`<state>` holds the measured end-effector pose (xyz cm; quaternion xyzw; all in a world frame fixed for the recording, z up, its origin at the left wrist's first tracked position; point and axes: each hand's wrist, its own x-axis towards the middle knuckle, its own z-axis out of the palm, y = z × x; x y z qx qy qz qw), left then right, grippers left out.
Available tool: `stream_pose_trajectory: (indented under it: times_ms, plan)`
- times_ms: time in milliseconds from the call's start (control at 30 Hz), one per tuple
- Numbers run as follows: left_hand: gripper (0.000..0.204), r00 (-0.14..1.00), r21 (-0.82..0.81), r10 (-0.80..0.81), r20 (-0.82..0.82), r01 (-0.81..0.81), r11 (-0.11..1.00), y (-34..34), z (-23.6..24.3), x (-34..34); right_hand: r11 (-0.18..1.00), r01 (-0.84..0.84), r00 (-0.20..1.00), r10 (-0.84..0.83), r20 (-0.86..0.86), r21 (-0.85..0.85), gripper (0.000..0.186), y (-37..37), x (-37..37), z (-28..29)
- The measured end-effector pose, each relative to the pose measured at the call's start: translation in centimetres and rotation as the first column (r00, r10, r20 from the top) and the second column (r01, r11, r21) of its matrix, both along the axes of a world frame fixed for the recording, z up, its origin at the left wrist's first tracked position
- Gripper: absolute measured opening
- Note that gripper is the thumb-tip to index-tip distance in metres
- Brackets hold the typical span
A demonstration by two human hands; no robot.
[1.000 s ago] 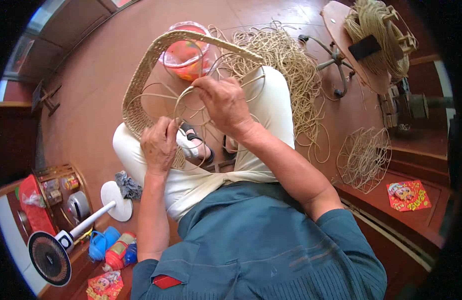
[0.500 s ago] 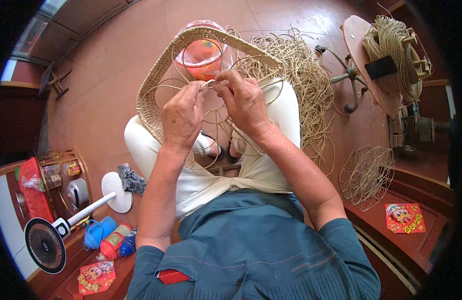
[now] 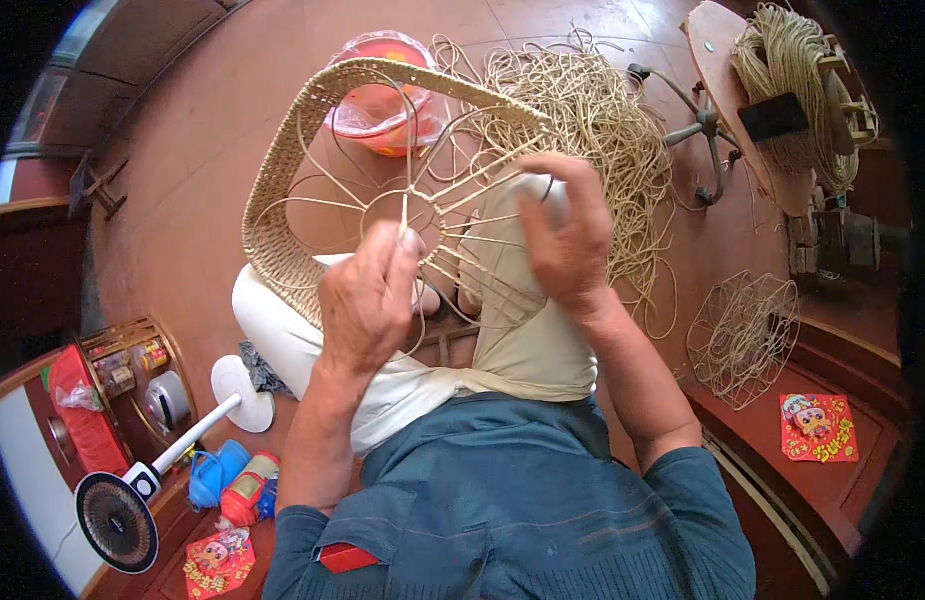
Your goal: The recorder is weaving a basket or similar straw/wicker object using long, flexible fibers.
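While the left hand (image 3: 411,243) pinches cord (image 3: 405,208) inside the basket (image 3: 266,200) over the legs (image 3: 528,350), the right hand (image 3: 568,235) curls, its hold unclear, in apparent wrapping that next calls for steady tension.

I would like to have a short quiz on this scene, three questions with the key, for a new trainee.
1. True or false: the left hand pinches a pale strand near the middle of the wire frame.
2. Choose: the woven band is A) blue, B) tan, C) red.
3. Fill in: the tangled cord pile lies nearer to the ____ hand.

Key: 1 true; 2 B; 3 right hand.
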<state>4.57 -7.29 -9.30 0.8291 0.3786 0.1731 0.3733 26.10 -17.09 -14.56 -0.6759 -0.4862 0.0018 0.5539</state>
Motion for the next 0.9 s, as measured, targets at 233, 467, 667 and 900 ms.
stream_pose_trajectory:
  times_ms: [233, 467, 667, 900]
  plan:
    - [0.015, 0.996, 0.082, -0.092, -0.012, 0.092, 0.992, -2.6, -1.9, -0.4, 0.921, 0.365, 0.718, -0.373, -0.587, -0.138, 0.016, -6.1, 11.9, -11.9]
    - [0.027, 0.995, -0.123, 0.001, -0.103, -0.014, 0.992, -3.1, -2.6, -1.7, 0.690, 0.338, 0.726, -0.624, -0.289, -0.640, 0.031, -10.9, 16.1, -27.6]
    - [0.021, 0.988, -0.066, -0.073, -0.134, 0.065, 0.996, -4.2, -2.8, -1.8, 0.502, 0.244, 0.822, -0.561, -0.098, -0.830, 0.045, -10.4, 16.8, -29.5]
    - [0.023, 0.970, -0.138, -0.093, -0.226, 0.063, 0.988, -6.0, -2.7, -2.9, 0.481, 0.161, 0.856, -0.503, -0.120, -0.862, 0.050, -9.8, 17.5, -31.6]
